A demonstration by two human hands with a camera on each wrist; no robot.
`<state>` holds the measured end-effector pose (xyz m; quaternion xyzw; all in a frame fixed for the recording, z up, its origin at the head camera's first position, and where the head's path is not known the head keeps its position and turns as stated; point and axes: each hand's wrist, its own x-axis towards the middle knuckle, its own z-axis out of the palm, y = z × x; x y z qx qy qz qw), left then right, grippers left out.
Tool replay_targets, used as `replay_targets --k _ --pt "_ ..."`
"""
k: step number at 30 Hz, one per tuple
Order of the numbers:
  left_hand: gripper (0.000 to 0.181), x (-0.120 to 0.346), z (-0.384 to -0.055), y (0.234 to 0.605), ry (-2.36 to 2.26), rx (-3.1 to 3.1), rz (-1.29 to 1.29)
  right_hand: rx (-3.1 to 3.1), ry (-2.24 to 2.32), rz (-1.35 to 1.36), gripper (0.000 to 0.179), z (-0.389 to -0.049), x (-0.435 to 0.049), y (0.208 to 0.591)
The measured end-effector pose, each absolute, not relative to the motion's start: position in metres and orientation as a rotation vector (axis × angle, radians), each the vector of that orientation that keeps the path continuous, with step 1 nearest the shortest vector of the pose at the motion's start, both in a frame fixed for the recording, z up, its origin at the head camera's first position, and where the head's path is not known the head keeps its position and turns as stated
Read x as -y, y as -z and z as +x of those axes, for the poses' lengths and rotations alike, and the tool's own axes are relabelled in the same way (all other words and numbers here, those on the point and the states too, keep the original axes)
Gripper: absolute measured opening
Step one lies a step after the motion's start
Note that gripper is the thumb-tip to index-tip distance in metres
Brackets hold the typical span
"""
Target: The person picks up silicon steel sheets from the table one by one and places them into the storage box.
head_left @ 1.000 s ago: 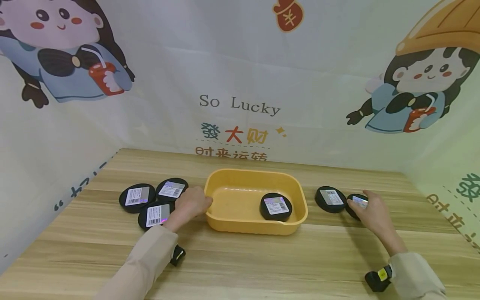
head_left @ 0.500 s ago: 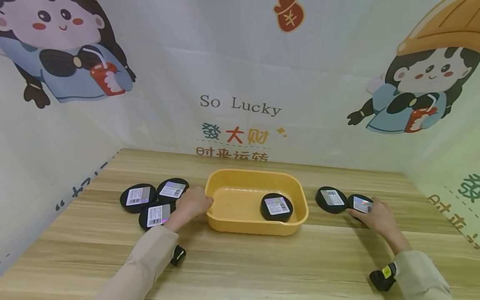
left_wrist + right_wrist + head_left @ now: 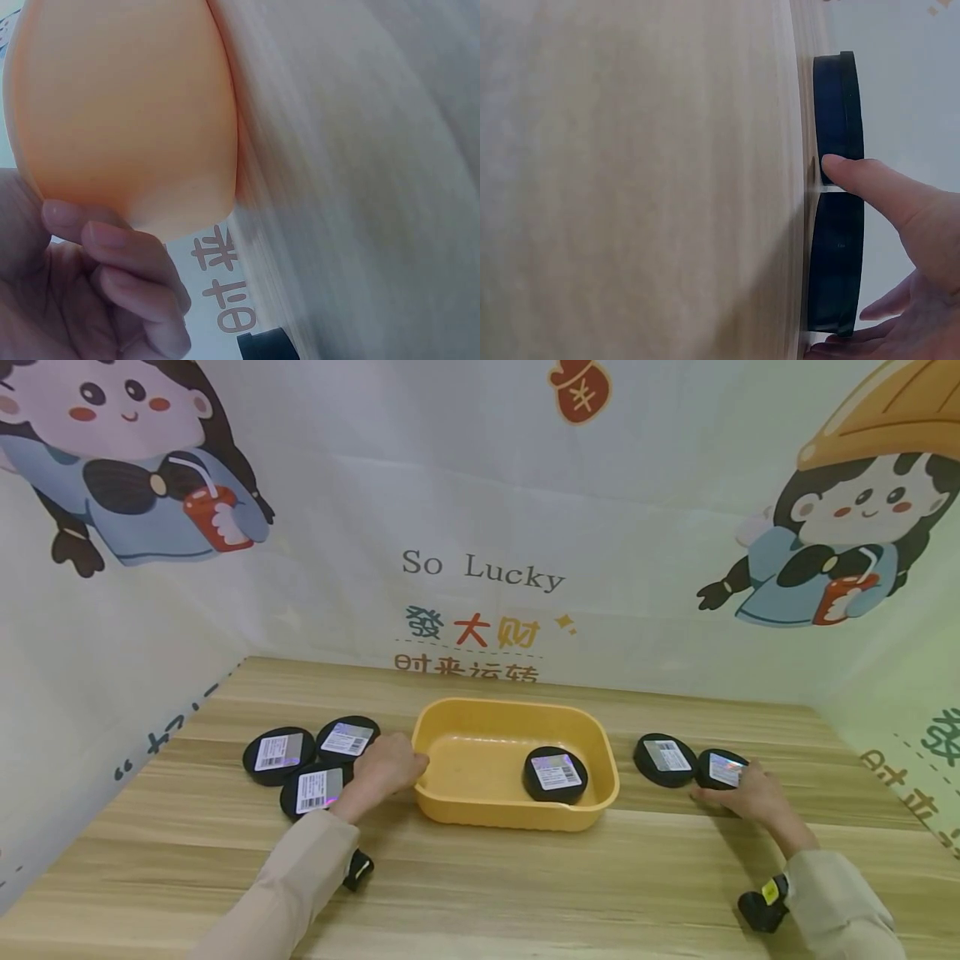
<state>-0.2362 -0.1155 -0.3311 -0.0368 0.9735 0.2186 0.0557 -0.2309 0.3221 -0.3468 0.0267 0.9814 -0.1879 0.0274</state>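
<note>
My left hand point(image 3: 388, 768) pinches the left rim of a yellow plastic basin point(image 3: 480, 814); in the left wrist view its fingertips point(image 3: 105, 234) lie against the basin wall point(image 3: 135, 112). Inside the basin, at its right, lies a black round flat case point(image 3: 555, 774) with a white barcode label. At the right, my right hand point(image 3: 757, 797) straddles a second such case point(image 3: 724, 768). Its thumb extends straight on the near left side and its fingers reach round the right side. In the right wrist view the thumb point(image 3: 855, 174) overlaps the neighbouring case point(image 3: 838, 112).
The neighbouring black case point(image 3: 665, 760) lies between the basin and the right hand. Left of the basin sit three more black cases point(image 3: 279, 755), grouped close together beside the left hand. A printed curtain point(image 3: 480, 485) rises behind the wooden table point(image 3: 525, 893).
My right hand has shifted slightly right and toward me, its thumb going from the case's left edge to its near side. The left hand keeps its place on the basin rim.
</note>
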Motion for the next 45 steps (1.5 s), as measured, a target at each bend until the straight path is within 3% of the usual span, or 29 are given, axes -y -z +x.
replay_targets --k 9,22,45 --pt "0.023 0.1148 -0.2366 0.3309 -0.655 -2.951 -0.125 -3.056 0.466 0.037 0.077 -0.2362 -0.3252 0.3471" --pt "0.023 0.1156 -0.2355 0.3302 -0.648 -2.946 -0.121 -2.993 0.419 0.126 0.092 -0.2379 -0.3275 0.3466" --pt "0.023 0.1149 -0.2349 0.3292 -0.651 -2.952 -0.126 -3.043 0.504 0.168 0.078 -0.2307 -0.3297 0.3473"
